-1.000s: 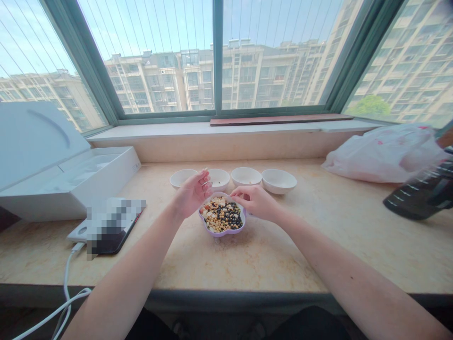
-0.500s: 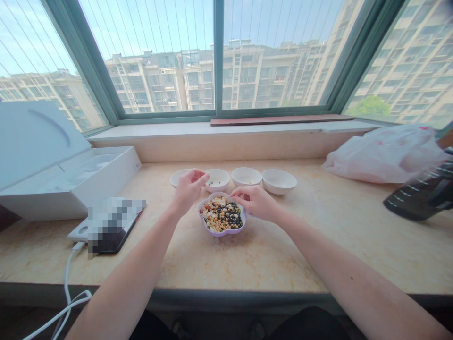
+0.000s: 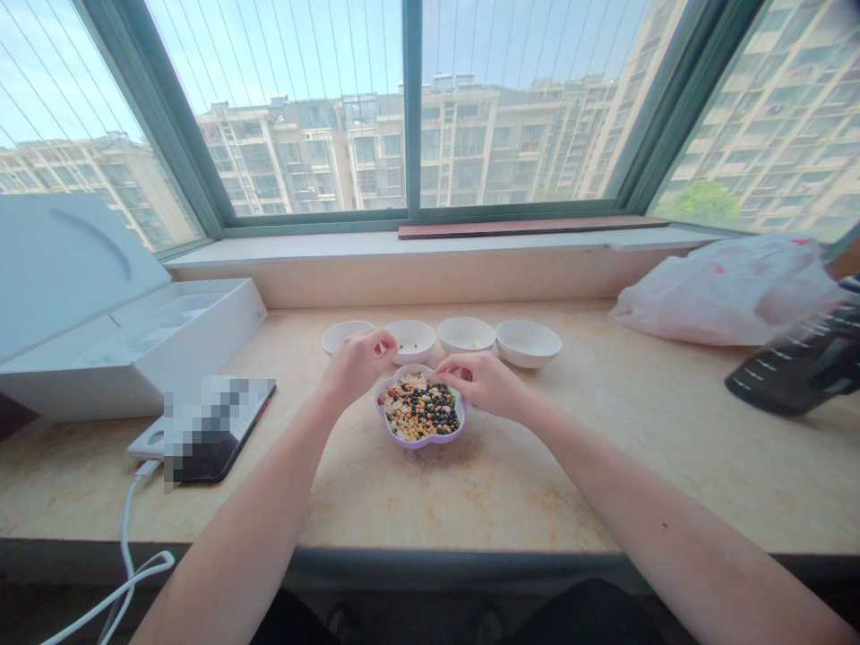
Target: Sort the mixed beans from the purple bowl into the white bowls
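A purple flower-shaped bowl (image 3: 430, 441) full of mixed beans, peanut pieces and grains (image 3: 420, 403) stands on the counter in front of me. My right hand (image 3: 485, 383) pinches the upper right rim of this bowl, its fingertips partly hidden. My left hand (image 3: 359, 360) is in the air beyond the purple bowl's left side, thumb and fingers pinched together; whatever is between them is too small to see. It overlaps the white bowl at far left (image 3: 336, 333) and the edge of a second white bowl (image 3: 409, 351), which has a few small dark beans in it.
Two more white bowls, the third (image 3: 463, 340) and the fourth (image 3: 529, 349), continue the row. At left lie an open white box (image 3: 202, 322), a phone (image 3: 228, 448) and a white cable (image 3: 127, 511). A plastic bag (image 3: 712, 296) and a dark jug (image 3: 786, 381) are at right.
My left hand has dropped slightly toward the purple bowl, its fingers still pinched. My right hand stays at the bowl's rim.
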Demonstrator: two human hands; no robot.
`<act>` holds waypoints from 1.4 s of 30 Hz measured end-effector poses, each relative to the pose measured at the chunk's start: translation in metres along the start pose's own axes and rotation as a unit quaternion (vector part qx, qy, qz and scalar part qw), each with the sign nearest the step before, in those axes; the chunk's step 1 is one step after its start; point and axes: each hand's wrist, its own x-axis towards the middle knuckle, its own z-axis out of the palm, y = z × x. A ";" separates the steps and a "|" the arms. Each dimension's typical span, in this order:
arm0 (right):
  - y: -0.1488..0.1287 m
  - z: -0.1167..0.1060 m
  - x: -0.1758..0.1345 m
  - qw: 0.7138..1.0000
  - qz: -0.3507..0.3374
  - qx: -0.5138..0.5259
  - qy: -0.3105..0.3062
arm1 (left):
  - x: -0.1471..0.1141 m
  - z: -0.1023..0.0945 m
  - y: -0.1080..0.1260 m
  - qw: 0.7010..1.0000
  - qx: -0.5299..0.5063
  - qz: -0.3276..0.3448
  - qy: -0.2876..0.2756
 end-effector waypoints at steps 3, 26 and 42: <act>0.000 0.000 0.000 1.000 0.003 -0.003 -0.001 | 0.002 -0.006 -0.007 0.998 -0.014 -0.039 0.037; 0.001 -0.002 -0.001 1.000 -0.007 -0.021 -0.005 | 0.005 -0.010 -0.044 0.994 0.060 -0.087 0.015; -0.028 0.011 -0.002 0.978 -0.032 -0.038 -0.201 | -0.003 0.008 -0.001 0.993 -0.081 -0.017 -0.087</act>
